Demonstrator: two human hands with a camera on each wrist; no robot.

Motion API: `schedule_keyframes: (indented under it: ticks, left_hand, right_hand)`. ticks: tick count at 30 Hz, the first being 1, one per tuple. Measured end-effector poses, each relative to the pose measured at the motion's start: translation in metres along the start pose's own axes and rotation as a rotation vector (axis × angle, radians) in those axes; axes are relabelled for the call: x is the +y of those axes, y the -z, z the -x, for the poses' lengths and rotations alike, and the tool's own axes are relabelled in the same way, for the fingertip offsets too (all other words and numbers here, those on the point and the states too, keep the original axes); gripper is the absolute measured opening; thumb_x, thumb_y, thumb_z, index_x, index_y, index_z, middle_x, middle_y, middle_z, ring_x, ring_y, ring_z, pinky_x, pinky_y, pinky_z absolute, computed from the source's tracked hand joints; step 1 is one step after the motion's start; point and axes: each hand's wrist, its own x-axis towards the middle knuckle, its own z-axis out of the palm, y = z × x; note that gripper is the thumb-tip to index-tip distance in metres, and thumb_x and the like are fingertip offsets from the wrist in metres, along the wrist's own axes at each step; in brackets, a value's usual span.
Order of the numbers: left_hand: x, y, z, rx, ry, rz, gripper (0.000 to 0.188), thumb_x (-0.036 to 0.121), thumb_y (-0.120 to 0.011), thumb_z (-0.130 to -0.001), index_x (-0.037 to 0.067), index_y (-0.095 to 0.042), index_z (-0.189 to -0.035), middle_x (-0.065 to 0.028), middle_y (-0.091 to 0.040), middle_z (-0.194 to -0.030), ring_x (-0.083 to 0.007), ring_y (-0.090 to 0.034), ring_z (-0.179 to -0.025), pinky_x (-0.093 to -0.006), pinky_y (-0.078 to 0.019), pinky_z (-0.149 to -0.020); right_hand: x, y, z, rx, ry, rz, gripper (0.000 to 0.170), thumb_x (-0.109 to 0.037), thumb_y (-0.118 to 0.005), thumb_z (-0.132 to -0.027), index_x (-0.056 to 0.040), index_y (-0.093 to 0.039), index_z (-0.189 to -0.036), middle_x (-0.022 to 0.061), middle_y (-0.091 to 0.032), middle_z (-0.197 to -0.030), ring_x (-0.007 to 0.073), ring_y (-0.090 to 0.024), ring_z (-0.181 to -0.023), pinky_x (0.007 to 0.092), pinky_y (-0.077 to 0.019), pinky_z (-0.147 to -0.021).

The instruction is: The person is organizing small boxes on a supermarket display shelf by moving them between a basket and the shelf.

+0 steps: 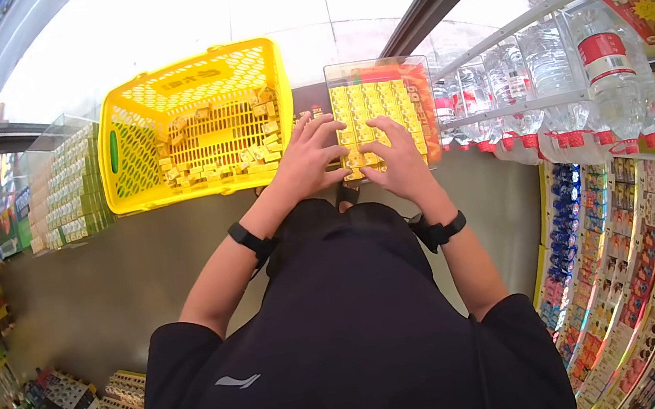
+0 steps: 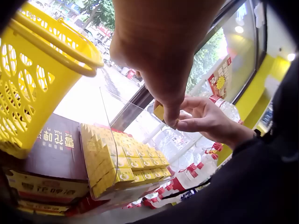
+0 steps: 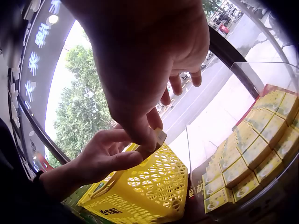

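Observation:
My left hand (image 1: 305,161) and right hand (image 1: 403,161) face each other above a clear bin (image 1: 419,68) packed with rows of small yellow boxes (image 1: 375,101). In the right wrist view, a small yellow box (image 3: 160,136) sits between the fingertips of both hands, one pale end poking out. The right thumb and index finger pinch it, while the left thumb lies along its near end. From the left wrist, its yellow side (image 2: 159,112) shows beside the left fingers; the rest is covered by the hands. In the head view it blends with the rows below.
Left of the bin stands a yellow basket (image 1: 108,137) with loose yellow boxes scattered inside. A dark printed carton (image 2: 56,144) lies beside the bin. Bottled water (image 1: 607,62) lines the right side, and stacked green-and-white packs (image 1: 70,195) stand at far left.

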Motion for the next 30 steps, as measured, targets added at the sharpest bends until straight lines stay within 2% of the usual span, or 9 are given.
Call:
schedule_keyframes:
  ticks: [5, 7, 11, 13, 14, 16, 17, 19, 30]
  left_hand:
    - [0.006, -0.057, 0.003, -0.049, 0.067, -0.125, 0.038, 0.035, -0.087, -0.078, 0.018, -0.077, -0.11, -0.0101, -0.054, -0.149, -0.0341, -0.04, -0.149, -0.0588, -0.0233, -0.128]
    - [0.006, -0.068, 0.003, -0.145, 0.102, -0.187, 0.041, 0.034, -0.087, -0.078, 0.019, -0.076, -0.114, -0.0102, -0.054, -0.149, -0.0336, -0.039, -0.149, -0.058, -0.0209, -0.129]
    - [0.006, -0.087, 0.007, -0.183, 0.129, -0.27, 0.044, 0.032, -0.089, -0.076, 0.019, -0.075, -0.116, -0.0103, -0.054, -0.148, -0.0326, -0.039, -0.15, -0.0573, -0.0184, -0.13]
    - [0.007, -0.092, 0.008, -0.145, 0.145, -0.296, 0.056, 0.033, -0.09, -0.073, 0.02, -0.072, -0.125, -0.0103, -0.053, -0.15, -0.0318, -0.038, -0.15, -0.0574, -0.0176, -0.13]
    - [0.007, -0.095, 0.008, -0.146, 0.148, -0.299, 0.056, 0.033, -0.09, -0.073, 0.02, -0.072, -0.125, -0.0103, -0.053, -0.15, -0.0318, -0.038, -0.15, -0.0574, -0.0176, -0.13]
    - [0.011, -0.097, 0.007, -0.121, 0.176, -0.351, 0.073, 0.036, -0.092, -0.071, 0.018, -0.065, -0.137, -0.0104, -0.051, -0.152, -0.0312, -0.037, -0.151, -0.0572, -0.0171, -0.131]
    - [0.011, -0.097, 0.006, -0.123, 0.177, -0.355, 0.073, 0.036, -0.092, -0.071, 0.018, -0.065, -0.137, -0.0104, -0.051, -0.152, -0.0312, -0.037, -0.151, -0.0572, -0.0171, -0.131]
    - [0.012, -0.098, 0.005, -0.144, 0.206, -0.391, 0.085, 0.04, -0.093, -0.07, 0.015, -0.06, -0.144, -0.0112, -0.048, -0.155, -0.0313, -0.036, -0.153, -0.0572, -0.0166, -0.131]
    - [0.009, -0.097, 0.0, -0.231, 0.188, -0.424, 0.083, 0.044, -0.092, -0.071, 0.012, -0.062, -0.141, -0.0129, -0.047, -0.156, -0.0317, -0.034, -0.153, -0.0581, -0.0151, -0.131]
  right_hand:
    - [0.057, -0.025, 0.041, -0.041, -0.024, 0.045, 0.033, -0.018, -0.088, -0.074, -0.0106, -0.075, -0.104, 0.0156, -0.055, -0.146, 0.0384, -0.047, -0.143, 0.0513, -0.0377, -0.12]
    - [0.067, -0.035, 0.052, -0.049, -0.009, 0.083, 0.033, -0.017, -0.088, -0.073, -0.0097, -0.074, -0.102, 0.016, -0.055, -0.145, 0.0379, -0.047, -0.143, 0.0514, -0.0383, -0.119]
    - [0.081, -0.053, 0.059, -0.054, 0.055, 0.068, 0.032, -0.016, -0.087, -0.073, -0.0095, -0.073, -0.1, 0.0159, -0.055, -0.145, 0.0373, -0.047, -0.143, 0.0515, -0.0383, -0.119]
    - [0.083, -0.057, 0.058, -0.014, 0.078, 0.08, 0.03, -0.015, -0.087, -0.072, -0.0098, -0.072, -0.098, 0.0157, -0.056, -0.144, 0.0367, -0.047, -0.142, 0.0513, -0.0372, -0.119]
    - [0.084, -0.059, 0.058, -0.014, 0.08, 0.076, 0.03, -0.015, -0.087, -0.072, -0.0098, -0.072, -0.098, 0.0157, -0.056, -0.144, 0.0367, -0.047, -0.142, 0.0513, -0.0372, -0.119]
    - [0.085, -0.059, 0.057, -0.012, 0.098, 0.084, 0.03, -0.016, -0.086, -0.073, -0.0102, -0.072, -0.099, 0.0153, -0.056, -0.144, 0.0364, -0.048, -0.141, 0.051, -0.0362, -0.12]
    - [0.085, -0.06, 0.056, -0.011, 0.1, 0.08, 0.03, -0.016, -0.086, -0.073, -0.0102, -0.072, -0.099, 0.0153, -0.056, -0.144, 0.0364, -0.048, -0.141, 0.051, -0.0362, -0.12]
    - [0.085, -0.062, 0.057, 0.004, 0.117, 0.118, 0.032, -0.017, -0.086, -0.073, -0.0108, -0.071, -0.1, 0.0146, -0.057, -0.143, 0.0351, -0.049, -0.141, 0.0507, -0.0356, -0.121]
    - [0.089, -0.069, 0.058, 0.023, 0.153, 0.121, 0.028, -0.02, -0.086, -0.075, -0.0109, -0.069, -0.096, 0.0137, -0.058, -0.141, 0.0333, -0.049, -0.142, 0.0512, -0.0346, -0.122]
